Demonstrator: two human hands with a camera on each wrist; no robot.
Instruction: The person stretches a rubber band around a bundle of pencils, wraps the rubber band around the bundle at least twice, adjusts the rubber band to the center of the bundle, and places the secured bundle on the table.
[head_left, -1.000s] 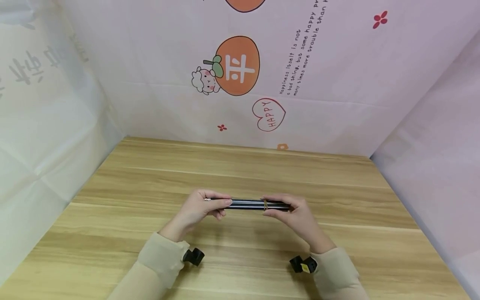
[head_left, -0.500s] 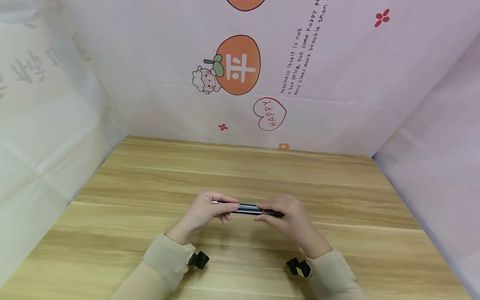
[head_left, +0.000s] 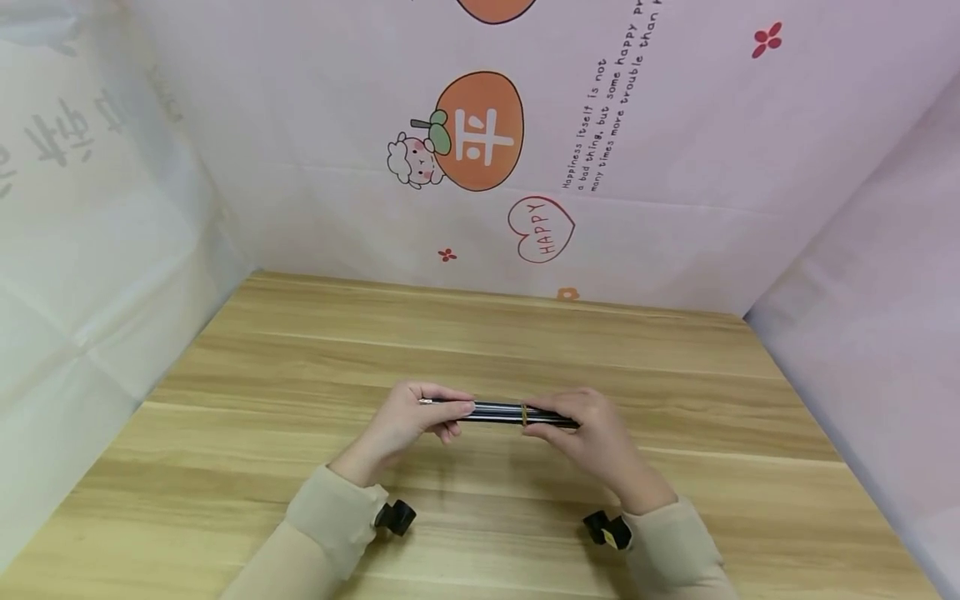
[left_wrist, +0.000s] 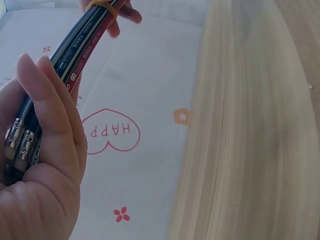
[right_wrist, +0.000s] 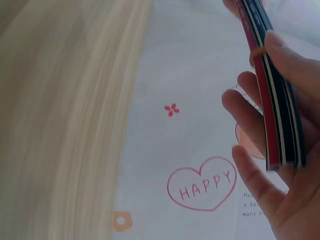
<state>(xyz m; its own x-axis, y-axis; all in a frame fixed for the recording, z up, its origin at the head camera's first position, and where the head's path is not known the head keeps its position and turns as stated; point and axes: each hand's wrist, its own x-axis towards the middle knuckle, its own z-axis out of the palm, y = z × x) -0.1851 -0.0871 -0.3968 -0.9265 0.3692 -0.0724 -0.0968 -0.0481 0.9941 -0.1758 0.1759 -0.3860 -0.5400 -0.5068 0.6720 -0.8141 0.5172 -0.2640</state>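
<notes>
A bundle of several dark blue and red pencils (head_left: 495,412) is held level above the table, between both hands. My left hand (head_left: 408,418) pinches it toward the left end, thumb on top. In the left wrist view, silver ferrules (left_wrist: 21,142) and eraser ends sit within that hand. A tan rubber band (right_wrist: 257,54) circles the pencils toward the other end. My right hand (head_left: 588,427) grips there, with thumb and fingertips beside the band. Flat, unsharpened ends (right_wrist: 285,162) show near the right palm in the right wrist view.
A wood-grain table (head_left: 480,342) lies below the hands. White printed cloth (head_left: 337,225) hangs behind it, with plain-looking cloth walls at left and right. Small black cameras (head_left: 397,517) are strapped at both wrists.
My left hand has shifted slightly right with the pencils. My right hand moved a little left along the bundle, blurred, then back right. Both keep hold.
</notes>
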